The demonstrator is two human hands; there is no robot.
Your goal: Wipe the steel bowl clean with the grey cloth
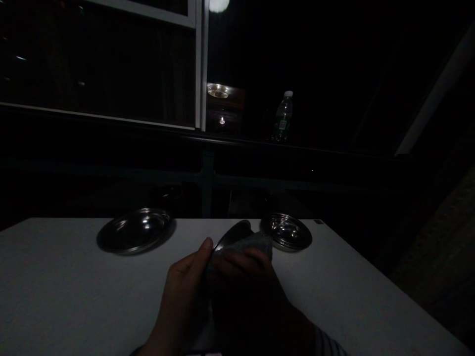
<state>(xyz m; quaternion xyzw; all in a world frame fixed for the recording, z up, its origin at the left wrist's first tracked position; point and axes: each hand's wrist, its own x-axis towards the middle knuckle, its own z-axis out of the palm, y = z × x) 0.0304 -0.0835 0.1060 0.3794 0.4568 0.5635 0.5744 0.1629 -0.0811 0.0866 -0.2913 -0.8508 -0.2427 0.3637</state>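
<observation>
Out on the left, on the pale tabletop (92, 296), there sat a broad metal plate (128, 232), shiny, catching the light near the far edge! Then in came the left hand (185, 274), partly closed, thumb pointing up along the near rim of a tilted metal dish (237, 230); it had a grip on that rim, though its other fingers were lost in shadow. Above, the white upright of a window frame (199, 69) rose, and just right of it a round lamp (218, 91) glowed.

Back to the middle: the dish was up in the hands, between the plate and a bowl, its far rim showing past the fingers. And there was the right hand (248, 282), fingers curled over a grey cloth (260, 242), pressing it against the dish! How tightly it was closed, you could not tell; the palm was too dark.

Higher up and further right, a clear bottle (283, 116) with a white cap stood on the dark ledge. Below it, near the table's far edge, sat that shiny metal bowl (287, 231), just beside the cloth. Then a small dark patch (318, 222) at the far right corner, and low down, a striped sleeve (326, 343) behind the right wrist!
</observation>
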